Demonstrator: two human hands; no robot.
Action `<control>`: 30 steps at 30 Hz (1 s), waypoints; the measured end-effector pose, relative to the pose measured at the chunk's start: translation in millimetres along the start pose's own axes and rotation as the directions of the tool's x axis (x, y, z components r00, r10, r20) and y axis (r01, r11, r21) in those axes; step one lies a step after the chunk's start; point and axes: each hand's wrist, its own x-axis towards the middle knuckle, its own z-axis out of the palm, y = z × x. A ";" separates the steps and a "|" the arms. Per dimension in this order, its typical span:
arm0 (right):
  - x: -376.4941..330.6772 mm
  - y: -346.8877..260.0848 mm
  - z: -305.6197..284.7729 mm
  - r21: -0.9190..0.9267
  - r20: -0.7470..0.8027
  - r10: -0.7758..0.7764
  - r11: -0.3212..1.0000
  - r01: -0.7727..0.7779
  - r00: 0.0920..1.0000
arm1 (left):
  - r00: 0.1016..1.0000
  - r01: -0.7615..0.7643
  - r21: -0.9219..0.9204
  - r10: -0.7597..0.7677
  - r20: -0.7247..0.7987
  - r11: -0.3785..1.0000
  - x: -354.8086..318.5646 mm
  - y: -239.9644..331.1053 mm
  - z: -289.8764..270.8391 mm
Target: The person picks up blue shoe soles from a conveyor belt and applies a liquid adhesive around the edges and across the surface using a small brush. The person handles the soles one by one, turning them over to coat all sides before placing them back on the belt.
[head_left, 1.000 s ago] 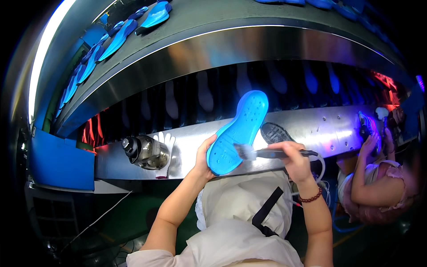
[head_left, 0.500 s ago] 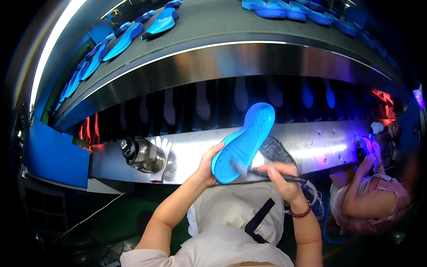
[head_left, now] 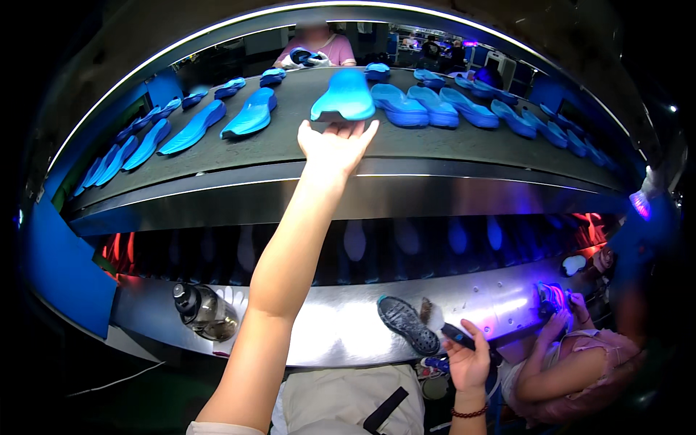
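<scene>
Reaching left hand [head_left: 336, 145] open beneath blue sole [head_left: 346, 96]; right hand [head_left: 466, 360] gripping brush [head_left: 446, 326].

Both forearms are bare. A dark beaded bracelet [head_left: 470, 413] circles the right wrist. A pale apron [head_left: 341, 399] with a black strap covers the lap.

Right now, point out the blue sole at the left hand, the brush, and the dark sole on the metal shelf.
blue sole [head_left: 346, 94], head view, upper middle surface.
brush [head_left: 457, 334], head view, dark handle.
dark sole [head_left: 407, 325], head view, tread middle.

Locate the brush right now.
In the head view the brush is at lower right, held in the right hand over the steel ledge, beside the dark shoe sole.
</scene>
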 end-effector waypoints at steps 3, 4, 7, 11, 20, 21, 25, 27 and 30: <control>-0.1 -1.2 -7.7 0.050 -0.034 0.011 0.999 -0.009 0.999 | 0.999 0.039 0.202 -0.032 -0.038 0.979 9.5 -37.1 5.1; 3.4 -3.5 -12.5 0.041 -0.051 0.004 0.999 -0.001 0.999 | 0.996 -0.010 0.485 -0.035 0.083 0.875 13.8 -51.5 7.0; 9.4 -5.9 -21.2 0.041 -0.096 0.037 0.999 -0.033 0.995 | 0.951 -0.293 0.954 -0.085 0.297 0.057 39.1 -88.9 24.3; 19.7 1.5 -24.2 0.099 -0.020 0.089 0.991 -0.086 0.996 | 0.889 -0.248 0.239 -0.123 0.441 -0.939 103.2 -109.6 27.7; 21.7 -10.7 -61.2 0.006 -0.049 0.129 0.992 -0.129 0.990 | 0.719 -0.661 0.339 -0.436 0.541 -0.669 157.0 -132.5 -6.9; 25.0 -9.5 -58.0 0.001 -0.047 0.149 0.989 -0.149 0.988 | 0.593 -0.779 0.316 -0.473 0.652 -0.542 155.8 -134.9 -6.4; 41.6 10.1 -43.6 0.166 0.128 0.260 0.946 -0.279 0.957 | 0.670 -0.736 0.440 -0.456 0.586 -0.515 131.1 -148.9 10.6; 40.8 10.0 -36.5 0.162 0.099 0.251 0.951 -0.265 0.963 | 0.631 -0.730 0.266 -0.472 0.615 -0.630 110.0 -144.1 15.4; 32.1 11.8 -54.5 0.190 -0.007 0.228 0.956 -0.222 0.974 | 0.673 -0.698 0.286 -0.465 0.575 -0.657 49.4 -131.2 21.4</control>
